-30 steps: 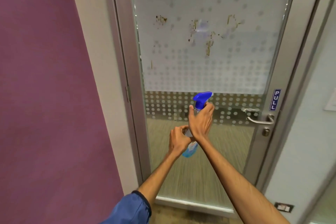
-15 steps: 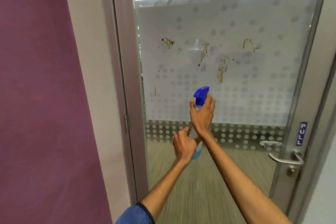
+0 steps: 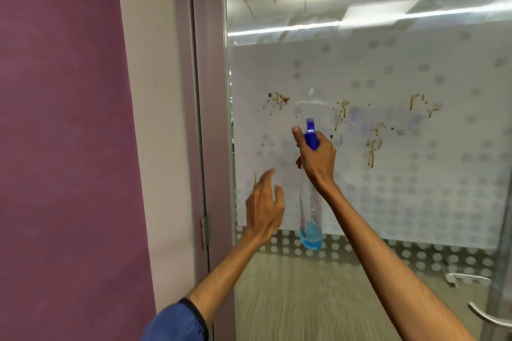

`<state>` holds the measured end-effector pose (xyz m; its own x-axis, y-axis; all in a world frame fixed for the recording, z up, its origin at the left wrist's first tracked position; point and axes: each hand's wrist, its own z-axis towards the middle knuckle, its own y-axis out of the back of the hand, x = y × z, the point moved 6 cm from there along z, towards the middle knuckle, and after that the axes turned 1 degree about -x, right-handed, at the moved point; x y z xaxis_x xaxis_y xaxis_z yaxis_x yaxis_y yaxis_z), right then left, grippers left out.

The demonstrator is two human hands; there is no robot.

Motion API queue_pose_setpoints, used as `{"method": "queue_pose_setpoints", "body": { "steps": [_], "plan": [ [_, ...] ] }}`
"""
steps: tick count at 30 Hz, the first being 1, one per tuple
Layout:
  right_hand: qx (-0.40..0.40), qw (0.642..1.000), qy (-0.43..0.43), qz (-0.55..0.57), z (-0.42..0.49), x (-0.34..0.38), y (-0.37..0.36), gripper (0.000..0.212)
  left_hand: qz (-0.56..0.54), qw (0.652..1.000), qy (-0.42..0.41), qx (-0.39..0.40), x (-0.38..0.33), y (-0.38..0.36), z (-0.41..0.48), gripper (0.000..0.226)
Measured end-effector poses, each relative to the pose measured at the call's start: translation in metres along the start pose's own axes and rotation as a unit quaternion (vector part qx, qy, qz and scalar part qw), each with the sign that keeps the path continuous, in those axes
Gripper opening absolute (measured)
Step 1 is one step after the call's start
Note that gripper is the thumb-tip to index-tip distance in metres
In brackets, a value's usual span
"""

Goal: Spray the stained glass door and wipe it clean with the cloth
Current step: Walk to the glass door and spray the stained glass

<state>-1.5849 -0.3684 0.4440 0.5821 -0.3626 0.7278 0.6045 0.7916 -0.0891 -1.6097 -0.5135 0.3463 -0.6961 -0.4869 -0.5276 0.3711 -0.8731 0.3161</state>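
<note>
My right hand [image 3: 317, 159] grips spray bottle [image 3: 310, 213], up near brown stains [image 3: 371, 151] on glass door [image 3: 388, 188]. My left hand [image 3: 264, 206] loose, left of bottle, holds nothing.

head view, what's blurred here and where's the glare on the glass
In the head view, the left hand is smeared by motion blur, while the right hand gripping the spray bottle is fairly sharp; bright light strips glare in the upper glass door; the brown stains are readable; wide-angle bending tilts the door frame.
</note>
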Motion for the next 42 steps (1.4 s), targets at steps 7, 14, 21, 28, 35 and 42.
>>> {"method": "queue_pose_setpoints", "body": {
  "steps": [7, 14, 21, 28, 35, 42],
  "plan": [
    [-0.014, 1.000, -0.001, 0.003, 0.016, 0.006, -0.032, 0.039, 0.069, 0.987, -0.138, -0.033, 0.040, 0.026, 0.108, 0.053],
    [-0.030, 0.998, 0.015, -0.058, 0.030, 0.010, -0.059, 0.021, 0.181, 0.967, -0.178, -0.036, 0.066, 0.021, 0.185, 0.059],
    [-0.071, 0.995, 0.034, -0.063, 0.035, 0.014, -0.071, 0.031, 0.208, 0.954, -0.205, -0.062, 0.083, 0.019, 0.211, 0.059],
    [-0.098, 0.988, 0.092, -0.076, 0.048, 0.044, -0.076, 0.029, 0.146, 0.955, -0.228, -0.118, 0.054, 0.026, 0.245, 0.057],
    [-0.119, 0.980, 0.141, -0.080, 0.086, 0.097, -0.076, 0.036, 0.138, 0.951, -0.229, -0.155, 0.042, 0.029, 0.272, 0.058],
    [-0.125, 0.977, 0.118, -0.124, 0.092, 0.091, -0.081, 0.033, 0.156, 0.947, -0.229, -0.161, 0.042, 0.029, 0.272, 0.058]
  ]
}}
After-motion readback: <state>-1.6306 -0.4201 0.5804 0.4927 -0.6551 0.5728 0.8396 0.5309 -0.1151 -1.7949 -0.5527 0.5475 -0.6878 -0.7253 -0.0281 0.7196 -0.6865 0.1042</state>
